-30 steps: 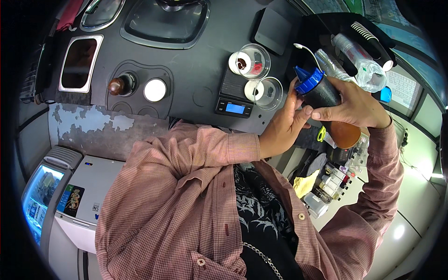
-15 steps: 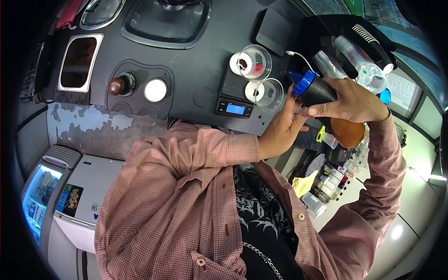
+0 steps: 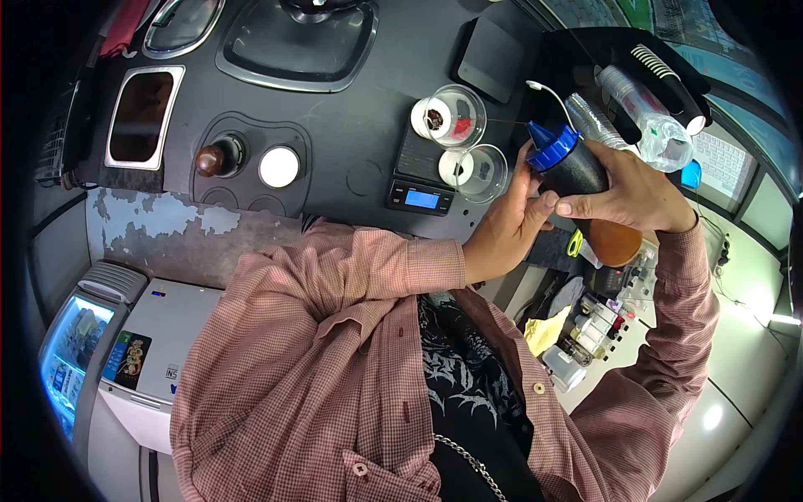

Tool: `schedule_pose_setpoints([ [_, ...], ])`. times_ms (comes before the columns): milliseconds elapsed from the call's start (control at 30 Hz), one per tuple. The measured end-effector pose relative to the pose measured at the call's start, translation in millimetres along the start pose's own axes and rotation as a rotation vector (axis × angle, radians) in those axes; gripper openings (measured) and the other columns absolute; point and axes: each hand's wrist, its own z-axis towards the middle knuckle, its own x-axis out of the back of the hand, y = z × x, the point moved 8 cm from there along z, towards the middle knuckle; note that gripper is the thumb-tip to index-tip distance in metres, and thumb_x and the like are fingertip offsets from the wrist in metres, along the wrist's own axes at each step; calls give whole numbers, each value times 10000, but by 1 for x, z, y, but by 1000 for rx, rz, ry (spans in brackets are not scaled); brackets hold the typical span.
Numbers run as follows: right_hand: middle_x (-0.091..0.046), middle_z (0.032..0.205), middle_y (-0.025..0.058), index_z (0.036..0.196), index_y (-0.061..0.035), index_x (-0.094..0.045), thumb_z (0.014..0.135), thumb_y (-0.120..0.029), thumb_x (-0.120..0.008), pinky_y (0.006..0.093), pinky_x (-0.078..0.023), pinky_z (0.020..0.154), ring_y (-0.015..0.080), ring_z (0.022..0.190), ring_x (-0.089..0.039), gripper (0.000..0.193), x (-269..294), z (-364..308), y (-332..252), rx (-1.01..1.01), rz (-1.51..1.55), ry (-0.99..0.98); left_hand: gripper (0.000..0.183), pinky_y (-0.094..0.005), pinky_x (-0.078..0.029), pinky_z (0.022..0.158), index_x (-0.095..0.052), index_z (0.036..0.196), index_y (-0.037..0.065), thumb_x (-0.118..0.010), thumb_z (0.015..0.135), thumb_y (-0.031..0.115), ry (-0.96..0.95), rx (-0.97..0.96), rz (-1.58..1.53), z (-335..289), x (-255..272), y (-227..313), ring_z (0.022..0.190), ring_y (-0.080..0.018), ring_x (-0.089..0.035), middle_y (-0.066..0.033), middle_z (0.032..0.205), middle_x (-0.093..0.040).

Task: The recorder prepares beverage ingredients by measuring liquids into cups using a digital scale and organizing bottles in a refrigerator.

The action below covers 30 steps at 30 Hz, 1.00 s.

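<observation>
Both hands hold a black squeeze bottle (image 3: pixel 579 177) with a ribbed blue nozzle cap and a white tether. It is tilted, its pointed tip toward the cups. My right hand (image 3: pixel 640 191) wraps the body, thumb across the near side. My left hand (image 3: pixel 517 219) is closed against the bottle's left side below the cap, its fingers partly hidden. A thin brown strand runs from the tip toward a clear plastic cup (image 3: pixel 478 107) with dark sauce and a red mark. Beside it stands a second clear cup (image 3: pixel 495 174). Both cups overlap a black digital scale (image 3: pixel 405 174) with a lit display.
Stacked clear cups (image 3: pixel 615 88) lie at the right, near a round amber-brown shape (image 3: pixel 616 243) below my right hand. A wooden-handled tamper (image 3: pixel 209 159) and a white disc (image 3: pixel 278 166) sit on a dark mat. A black tray (image 3: pixel 293 75) lies at the back.
The bottle has tilted a little, its tip shifting slightly right and its body lower. A thin brown strand now shows between tip and cup. My right hand has shifted slightly.
</observation>
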Motion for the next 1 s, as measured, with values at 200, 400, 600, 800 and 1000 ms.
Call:
schedule_pose_setpoints([
  [200, -716, 884, 151, 1200, 36, -636, 704, -647, -867, 371, -539, 782, 253, 834, -715, 875, -7, -6, 14, 104, 98, 101, 764, -340, -556, 847, 59, 1628, 101, -451, 1107, 330, -5, -41, 87, 1, -1, -3, 1102, -222, -645, -226, 1427, -499],
  [400, -697, 859, 196, 1204, 37, -598, 698, -611, -876, 403, -534, 720, 322, 799, -720, 868, -8, -8, 11, 148, 18, 198, 751, -348, -547, 891, 63, 1631, 84, -445, 1111, 272, 31, -136, 167, 0, 1, -2, 1093, -240, -650, -229, 1421, -506],
  [600, -707, 878, 190, 1242, 18, -548, 723, -541, -876, 446, -548, 700, 408, 798, -714, 831, -13, -18, -5, 181, -182, 502, 682, -355, -591, 928, 21, 1630, 56, -406, 1112, 179, -30, -13, 138, -5, 6, -18, 1271, -236, -561, -201, 1590, -317],
  [800, -680, 1058, 171, 1277, -6, -543, 704, -434, -897, 455, -552, 742, 387, 910, -693, 798, -21, -30, -13, 115, -353, 823, 730, -357, -558, 987, 41, 1630, 42, -449, 1097, 142, -13, -43, 163, -11, 5, -7, 1275, -237, -562, -192, 1607, -277],
  [1000, -624, 1207, 117, 1336, -55, -530, 679, -344, -899, 436, -477, 893, 332, 1081, -614, 807, -34, -39, -18, 31, -459, 1046, 793, -355, -488, 1060, 20, 1625, 25, -535, 1077, 168, -19, -83, 84, -17, -5, 0, 1278, -229, -565, -222, 1590, -287],
])
